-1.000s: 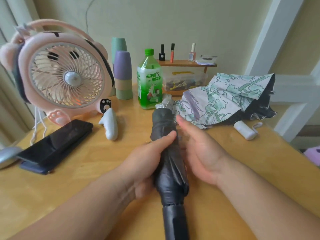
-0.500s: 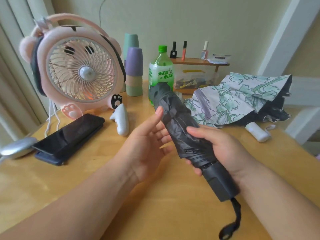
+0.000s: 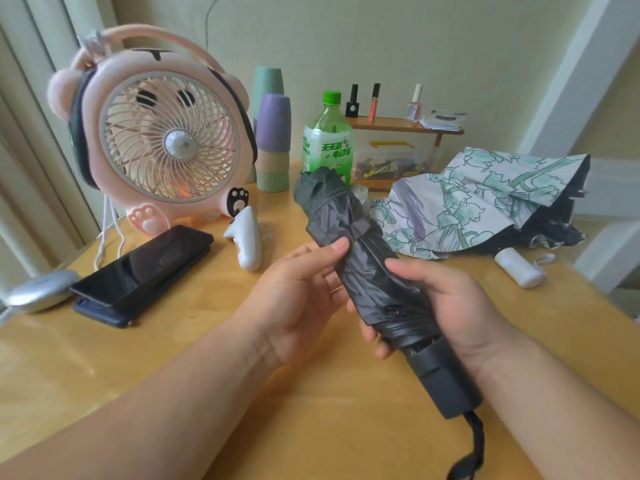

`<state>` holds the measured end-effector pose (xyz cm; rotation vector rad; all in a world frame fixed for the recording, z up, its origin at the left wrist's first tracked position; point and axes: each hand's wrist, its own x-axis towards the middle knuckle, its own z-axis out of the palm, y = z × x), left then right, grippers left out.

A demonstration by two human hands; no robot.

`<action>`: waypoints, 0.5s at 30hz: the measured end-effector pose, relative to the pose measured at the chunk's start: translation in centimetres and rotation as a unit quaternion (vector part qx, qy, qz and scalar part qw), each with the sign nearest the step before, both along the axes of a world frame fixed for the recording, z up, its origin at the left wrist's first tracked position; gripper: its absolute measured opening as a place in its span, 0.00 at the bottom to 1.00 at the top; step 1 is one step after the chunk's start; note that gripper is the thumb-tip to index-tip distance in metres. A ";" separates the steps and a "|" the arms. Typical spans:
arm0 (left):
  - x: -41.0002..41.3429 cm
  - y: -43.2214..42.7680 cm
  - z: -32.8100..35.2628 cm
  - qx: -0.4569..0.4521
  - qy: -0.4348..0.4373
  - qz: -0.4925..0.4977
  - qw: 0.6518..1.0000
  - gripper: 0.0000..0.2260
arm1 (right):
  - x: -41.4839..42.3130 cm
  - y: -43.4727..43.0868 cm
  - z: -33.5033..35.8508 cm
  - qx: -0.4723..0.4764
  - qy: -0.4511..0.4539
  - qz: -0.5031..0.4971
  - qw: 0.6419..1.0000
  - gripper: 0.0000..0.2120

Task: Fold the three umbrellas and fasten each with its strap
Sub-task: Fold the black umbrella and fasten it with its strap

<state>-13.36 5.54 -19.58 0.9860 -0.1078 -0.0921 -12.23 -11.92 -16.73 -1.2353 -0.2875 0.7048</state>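
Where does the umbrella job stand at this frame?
Done: nothing clearly finished. In hand: the black umbrella is collapsed and rolled, with its strap around it. The right hand grips it near the handle and the left hand pinches beside the strap. Remaining: the floral umbrella lies loose, unstrapped. No third umbrella is clearly visible.

surface (image 3: pixel 173 358): it lies under everything before you.
folded umbrella (image 3: pixel 367 268): you hold it above the middle of the surface, tip away from you to the left, handle nearer you on the right.
left hand (image 3: pixel 298 299): on the umbrella's left side, thumb on it about midway.
right hand (image 3: pixel 460 306): on its right side, fingers round it just above the handle.
loose umbrella (image 3: pixel 485 202): on the surface, behind and right of your hands.
fan (image 3: pixel 156 133): stands far left.
phone (image 3: pixel 145 265): lies in front of the fan.
stacked cups (image 3: pixel 273 140): just right of the fan.
bottle (image 3: pixel 327 140): right of the cups, behind the folded umbrella's tip.
small shelf (image 3: pixel 398 124): behind and right of the bottle.
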 end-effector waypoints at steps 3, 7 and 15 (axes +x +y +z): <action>0.1 -0.1 -0.7 0.014 -0.014 -0.007 1.000 0.19 | -0.1 0.1 0.0 -0.016 0.013 0.044 0.999 0.27; -0.1 -0.7 -0.3 0.019 -0.001 0.077 0.997 0.30 | -0.3 0.6 0.4 -0.048 0.026 0.010 0.998 0.30; -0.1 -0.5 -0.8 0.052 0.028 0.064 0.996 0.37 | -0.4 0.6 0.5 -0.087 0.038 0.016 0.995 0.28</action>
